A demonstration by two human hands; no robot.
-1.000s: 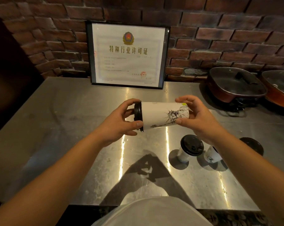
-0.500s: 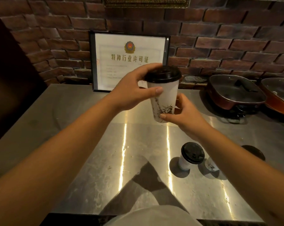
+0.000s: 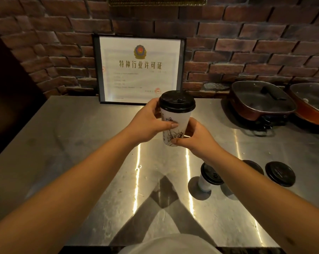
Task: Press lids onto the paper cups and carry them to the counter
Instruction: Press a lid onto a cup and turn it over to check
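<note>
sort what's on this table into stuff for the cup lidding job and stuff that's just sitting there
For the job:
held lidded cup, gripped by the left hand and the right hand
small lidded cup on the table
black lid at right, whatever is under it hidden

Just sitting there:
framed certificate
two covered pans

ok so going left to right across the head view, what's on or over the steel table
framed certificate → left hand → held lidded paper cup → right hand → standing lidded cup → loose black lid → two lidded pans, the nearer one first
</note>
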